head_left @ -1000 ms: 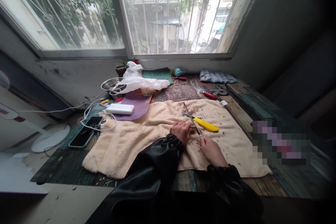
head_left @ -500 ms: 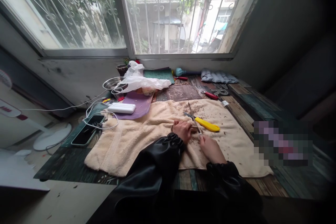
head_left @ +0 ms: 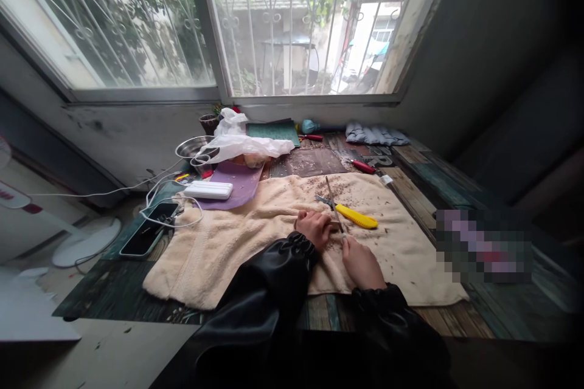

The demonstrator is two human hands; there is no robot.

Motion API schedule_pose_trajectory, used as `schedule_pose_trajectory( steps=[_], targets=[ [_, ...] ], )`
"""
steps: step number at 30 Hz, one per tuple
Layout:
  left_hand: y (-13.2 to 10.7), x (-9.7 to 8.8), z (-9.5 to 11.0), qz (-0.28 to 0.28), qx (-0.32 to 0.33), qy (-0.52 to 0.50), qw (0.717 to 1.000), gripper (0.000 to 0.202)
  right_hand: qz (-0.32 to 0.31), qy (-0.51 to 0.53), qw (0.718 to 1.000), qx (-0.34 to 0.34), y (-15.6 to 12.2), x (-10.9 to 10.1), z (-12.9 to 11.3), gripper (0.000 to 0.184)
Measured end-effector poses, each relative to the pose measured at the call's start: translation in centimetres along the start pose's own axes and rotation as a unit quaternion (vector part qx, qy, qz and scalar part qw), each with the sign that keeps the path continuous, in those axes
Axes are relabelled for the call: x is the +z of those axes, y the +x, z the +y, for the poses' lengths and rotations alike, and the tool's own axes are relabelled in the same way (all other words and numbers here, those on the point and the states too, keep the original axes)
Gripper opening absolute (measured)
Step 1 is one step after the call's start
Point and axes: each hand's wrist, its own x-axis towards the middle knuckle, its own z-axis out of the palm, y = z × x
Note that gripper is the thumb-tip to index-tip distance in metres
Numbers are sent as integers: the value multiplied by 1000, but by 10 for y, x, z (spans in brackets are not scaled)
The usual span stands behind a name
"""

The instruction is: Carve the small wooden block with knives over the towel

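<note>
Both my hands rest on a cream towel spread over the table. My left hand is closed around a small brown piece I cannot make out, held down on the towel. My right hand is closed on the near end of a thin metal file, which slants away from me across that piece. Just beyond the hands a yellow utility knife with its blade out lies on the towel. Brown shavings are scattered around it.
A phone, a white power bank with cables, a purple mat, metal bowls and a white plastic bag lie at the left back. Red-handled tools and a grey cloth sit near the window.
My right hand has pushed the file slightly forward and left over the piece under my left hand. The view has shifted a little.
</note>
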Motion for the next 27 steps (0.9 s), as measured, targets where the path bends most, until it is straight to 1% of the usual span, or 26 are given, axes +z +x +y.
schedule_pose_trajectory(
  steps=[2,4,7,10,18,24,27],
  targets=[
    [0,-2,1,-7,7,11,1000,19,-2,-1,1000,-1,-1,-1,0,39],
    [1,-5,2,-20,18,32,999,26,-8,-3,1000,3,-1,-3,-1,39],
    [3,-10,4,-48,48,80,994,41,-17,-2,1000,8,-1,-5,-2,40],
    [6,-12,4,-70,76,121,987,48,-17,-2,1000,5,-1,-6,-2,39],
    [11,-11,1,-115,96,143,978,37,-10,-10,1000,0,-4,-8,-4,38],
    [12,-10,1,-103,90,141,980,35,-10,-18,1000,10,-7,-10,-6,38],
    [12,-9,2,-107,89,144,980,36,-9,-12,1000,17,-10,-8,-7,38]
  ],
)
